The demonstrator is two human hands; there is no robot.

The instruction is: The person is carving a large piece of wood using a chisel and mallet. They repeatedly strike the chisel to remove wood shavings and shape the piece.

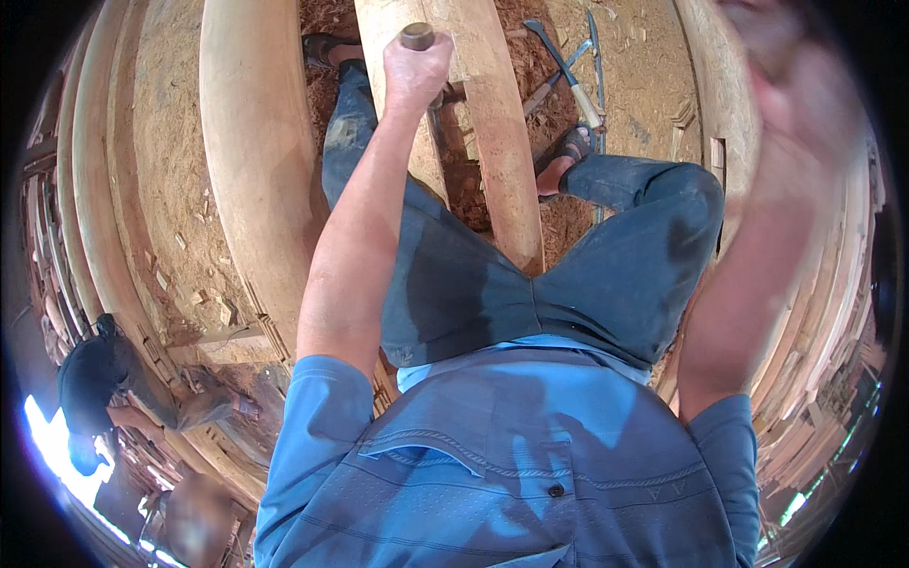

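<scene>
My left hand (417, 76) is closed round a chisel (417, 36), whose round handle end shows above the fist. It stands over a long slot (464, 170) cut in the pale log (502, 142) between my legs. The chisel's blade is mostly hidden below the hand. My right hand (800, 95) is raised at the upper right and smeared by motion. Its fingers look curled round something brownish that I cannot make out.
An axe-like tool with a pale handle (582, 102) and other long tools lie among wood chips by my right foot (573, 147). A thick peeled log (256, 123) lies to the left, more timber (710, 76) to the right. Another person (104, 379) bends down at the far left.
</scene>
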